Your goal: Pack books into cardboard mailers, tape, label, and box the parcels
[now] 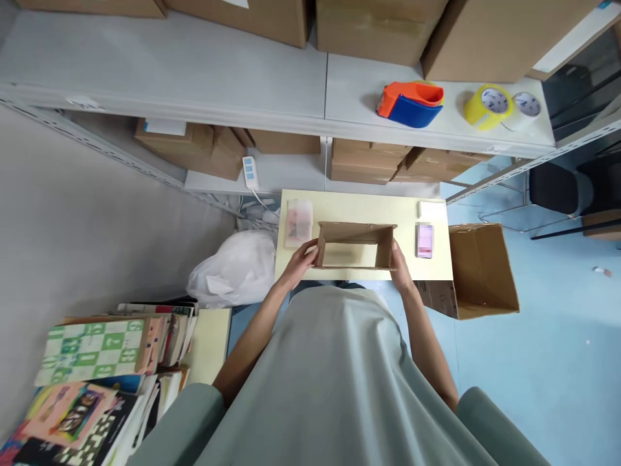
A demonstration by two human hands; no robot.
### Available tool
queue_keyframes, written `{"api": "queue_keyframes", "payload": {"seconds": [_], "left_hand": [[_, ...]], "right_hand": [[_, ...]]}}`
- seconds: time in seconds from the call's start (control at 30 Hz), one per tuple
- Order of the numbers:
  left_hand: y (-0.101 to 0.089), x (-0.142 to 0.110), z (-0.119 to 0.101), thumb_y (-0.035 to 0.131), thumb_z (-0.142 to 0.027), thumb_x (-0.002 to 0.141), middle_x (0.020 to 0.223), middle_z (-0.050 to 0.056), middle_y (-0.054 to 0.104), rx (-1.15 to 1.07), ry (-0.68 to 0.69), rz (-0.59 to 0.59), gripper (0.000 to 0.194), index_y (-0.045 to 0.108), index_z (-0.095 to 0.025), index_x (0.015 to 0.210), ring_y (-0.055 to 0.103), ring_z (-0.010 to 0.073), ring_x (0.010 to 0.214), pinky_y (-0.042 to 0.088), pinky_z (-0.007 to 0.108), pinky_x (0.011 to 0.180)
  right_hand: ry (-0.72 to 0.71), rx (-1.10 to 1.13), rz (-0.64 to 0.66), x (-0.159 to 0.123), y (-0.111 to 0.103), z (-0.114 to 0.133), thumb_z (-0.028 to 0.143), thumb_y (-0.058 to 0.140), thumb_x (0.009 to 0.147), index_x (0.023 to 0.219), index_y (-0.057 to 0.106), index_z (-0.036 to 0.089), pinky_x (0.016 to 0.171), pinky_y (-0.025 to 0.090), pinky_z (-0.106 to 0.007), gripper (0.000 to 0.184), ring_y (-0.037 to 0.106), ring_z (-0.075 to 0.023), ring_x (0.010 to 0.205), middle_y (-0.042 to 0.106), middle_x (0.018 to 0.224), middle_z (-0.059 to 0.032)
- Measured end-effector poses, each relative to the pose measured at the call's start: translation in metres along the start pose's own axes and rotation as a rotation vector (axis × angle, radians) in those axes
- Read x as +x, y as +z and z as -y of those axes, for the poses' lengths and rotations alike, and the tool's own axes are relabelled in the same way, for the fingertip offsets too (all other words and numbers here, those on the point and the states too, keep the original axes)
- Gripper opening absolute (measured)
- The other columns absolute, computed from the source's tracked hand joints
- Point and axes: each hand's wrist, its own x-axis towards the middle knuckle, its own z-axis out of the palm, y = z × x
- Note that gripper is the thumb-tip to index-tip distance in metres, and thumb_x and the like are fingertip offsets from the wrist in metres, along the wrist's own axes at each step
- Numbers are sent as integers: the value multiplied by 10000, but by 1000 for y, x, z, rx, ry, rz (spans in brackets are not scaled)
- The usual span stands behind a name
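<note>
A small brown cardboard box is held between my two hands over the pale yellow table. Its middle is hollow, and the tabletop shows through it. On its left end my left hand grips the wall, fingers outside and along the edge. My right hand is closed against the right end, its fingers partly hidden. Left of the box lies a translucent pinkish packet. To the right sits a phone with a pink screen, below a small white item.
An open carton stands right of the table. A tape dispenser and yellow tape roll sit on the shelf ahead. A white plastic bag and stacked books are at left. A power strip hangs on the lower shelf.
</note>
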Motion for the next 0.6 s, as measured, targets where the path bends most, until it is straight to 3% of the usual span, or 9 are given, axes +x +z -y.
{"api": "queue_keyframes", "payload": {"seconds": [0.17,0.27,0.37,0.6], "left_hand": [[25,12,2,898,-748,781,1531,186,710,76,-2,-62,983,619,-198,1546,646,399,1457,591,468,1112],[34,20,2,932,-678,777,1591,176,669,88,39,-94,904,659,-197,1493,643,381,1469,579,461,1152],[40,31,6,961,-631,751,1517,177,722,126,34,-136,854,695,-191,1434,695,382,1403,601,482,1130],[46,54,18,967,-645,720,1469,187,745,246,91,-190,844,705,-177,1372,741,375,1328,629,503,1111]], "right_hand": [[-9,97,3,9,-23,0,796,560,1045,1686,514,350,1378,397,-503,782,425,-310,1669,491,1774,-19],[6,121,36,13,-28,-3,774,612,1029,1698,490,344,1350,454,-495,804,489,-320,1629,529,1746,-33],[10,170,31,20,-29,-7,741,676,1006,1672,515,309,1316,499,-508,810,549,-343,1580,583,1699,-71],[-26,236,23,42,-33,-24,732,736,964,1535,609,280,1237,565,-547,739,678,-357,1420,704,1547,-105]]}}
